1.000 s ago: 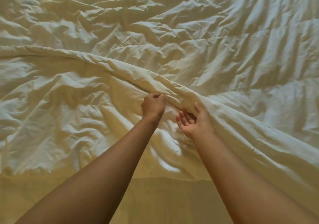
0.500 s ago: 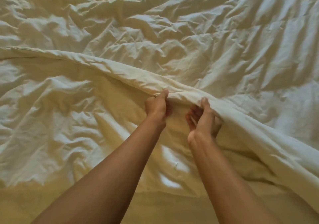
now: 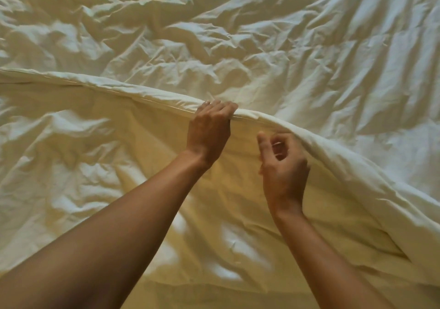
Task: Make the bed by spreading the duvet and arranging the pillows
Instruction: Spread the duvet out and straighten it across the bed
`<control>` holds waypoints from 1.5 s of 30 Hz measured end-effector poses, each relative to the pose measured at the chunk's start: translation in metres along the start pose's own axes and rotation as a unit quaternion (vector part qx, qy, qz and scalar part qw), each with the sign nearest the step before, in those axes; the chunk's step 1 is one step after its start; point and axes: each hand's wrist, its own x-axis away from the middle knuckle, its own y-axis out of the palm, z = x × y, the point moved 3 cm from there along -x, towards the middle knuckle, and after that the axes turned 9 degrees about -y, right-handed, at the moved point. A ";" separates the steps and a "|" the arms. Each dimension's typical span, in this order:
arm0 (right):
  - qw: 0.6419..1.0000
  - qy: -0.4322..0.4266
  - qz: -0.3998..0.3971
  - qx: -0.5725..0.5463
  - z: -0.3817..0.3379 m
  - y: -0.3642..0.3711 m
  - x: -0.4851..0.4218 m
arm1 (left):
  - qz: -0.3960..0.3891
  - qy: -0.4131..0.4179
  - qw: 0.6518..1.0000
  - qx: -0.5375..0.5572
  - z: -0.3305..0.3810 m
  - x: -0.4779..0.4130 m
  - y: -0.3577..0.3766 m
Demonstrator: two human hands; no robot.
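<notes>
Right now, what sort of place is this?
Probably a bedroom, looking down on a bed: a rumpled cream duvet fills the view, the left hand grips its folded edge, and more bedding lies beneath.
</notes>
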 end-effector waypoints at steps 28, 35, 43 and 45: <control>0.964 -0.126 -0.091 0.215 0.030 0.079 -0.224 | 0.049 -0.143 0.988 -0.016 -0.035 -0.142 0.014; 0.949 -0.022 -0.167 0.266 0.051 0.093 -0.241 | -0.168 -0.153 0.974 0.012 -0.039 -0.146 0.059; 0.949 -0.047 -0.181 0.254 0.076 0.098 -0.232 | -0.155 -0.234 0.955 -0.101 -0.064 -0.112 0.073; 0.911 -0.013 -0.264 0.315 0.082 0.102 -0.237 | -0.201 -0.237 0.946 -0.089 -0.069 -0.114 0.071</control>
